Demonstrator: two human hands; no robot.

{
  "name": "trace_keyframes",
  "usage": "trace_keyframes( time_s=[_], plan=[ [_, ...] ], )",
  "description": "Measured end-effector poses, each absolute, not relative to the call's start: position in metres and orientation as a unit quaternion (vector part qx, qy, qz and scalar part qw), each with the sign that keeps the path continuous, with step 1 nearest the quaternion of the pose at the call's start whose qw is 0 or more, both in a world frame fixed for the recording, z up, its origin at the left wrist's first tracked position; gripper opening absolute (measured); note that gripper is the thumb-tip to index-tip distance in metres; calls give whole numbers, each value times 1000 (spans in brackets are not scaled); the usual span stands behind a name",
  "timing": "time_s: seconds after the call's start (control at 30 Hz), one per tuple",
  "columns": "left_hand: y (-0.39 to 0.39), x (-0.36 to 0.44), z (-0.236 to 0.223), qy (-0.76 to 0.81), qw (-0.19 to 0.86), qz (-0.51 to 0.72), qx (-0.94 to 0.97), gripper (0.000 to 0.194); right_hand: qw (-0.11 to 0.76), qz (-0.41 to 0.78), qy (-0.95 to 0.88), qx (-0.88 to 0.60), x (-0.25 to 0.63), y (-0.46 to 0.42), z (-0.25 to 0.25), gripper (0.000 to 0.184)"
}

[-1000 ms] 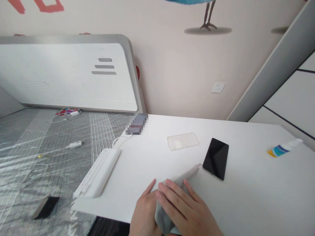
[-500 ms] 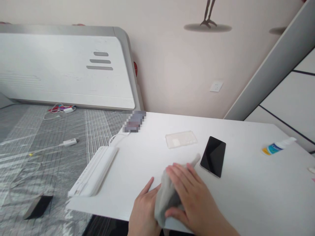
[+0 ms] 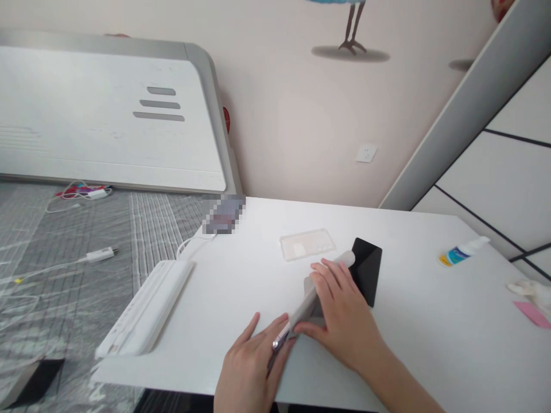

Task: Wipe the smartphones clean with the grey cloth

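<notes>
Slim device (image 3: 279,339) partly wrapped in grey cloth (image 3: 302,311), left of a black phone (image 3: 368,271).
Left hand (image 3: 245,370) pinches the device's near end; right hand (image 3: 346,315), fingers together, presses the cloth. A loose pinch on slippery cloth could drop the device against the phone. Right of the phone: bottle (image 3: 460,253), contents not visible.

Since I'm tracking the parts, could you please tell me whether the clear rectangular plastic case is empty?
Empty: the clear plastic case lies flat and the white tabletop shows through it, with no device inside.
</notes>
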State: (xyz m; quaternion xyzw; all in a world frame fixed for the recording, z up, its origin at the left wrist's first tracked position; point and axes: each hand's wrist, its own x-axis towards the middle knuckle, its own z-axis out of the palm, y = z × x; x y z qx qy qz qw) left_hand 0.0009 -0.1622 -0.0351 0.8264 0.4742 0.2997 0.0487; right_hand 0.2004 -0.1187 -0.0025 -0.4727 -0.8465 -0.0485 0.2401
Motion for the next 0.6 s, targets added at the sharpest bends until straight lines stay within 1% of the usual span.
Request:
trace_keyframes(
  time_s=[0.03, 0.07, 0.1, 0.17, 0.2, 0.27, 0.33, 0.43, 0.5, 0.6],
  plan=[
    [-162, 0, -35, 462, 36, 300, 833, 26, 245, -47, -849, -465, 198, -121, -5, 92],
    [-161, 0, -35, 450, 27, 302, 840, 23, 252, -46, -859, -443, 193, -125, -8, 89],
    [-160, -1, -36, 443, 20, 304, 843, 22, 260, -48, -872, -412, 185, -131, -11, 82],
    [-159, -4, -41, 461, 4, 317, 829, 23, 265, -68, -894, -354, 168, -144, -19, 59],
    [-159, -5, -43, 475, -2, 325, 818, 23, 261, -77, -902, -336, 161, -149, -22, 52],
    [-160, -7, -47, 497, 2, 334, 801, 21, 249, -83, -908, -326, 152, -155, -23, 49],
    [-160, -9, -49, 489, 17, 343, 802, 19, 242, -75, -912, -322, 151, -154, -20, 52],
    [-160, -10, -47, 477, 33, 347, 807, 21, 243, -50, -920, -303, 164, -144, -9, 58],
    [-160, -8, -42, 459, 35, 342, 819, 23, 235, -20, -920, -312, 179, -132, -1, 70],
    [-160, -3, -36, 461, 36, 324, 826, 24, 226, -9, -885, -406, 199, -116, 4, 93]
  ],
)
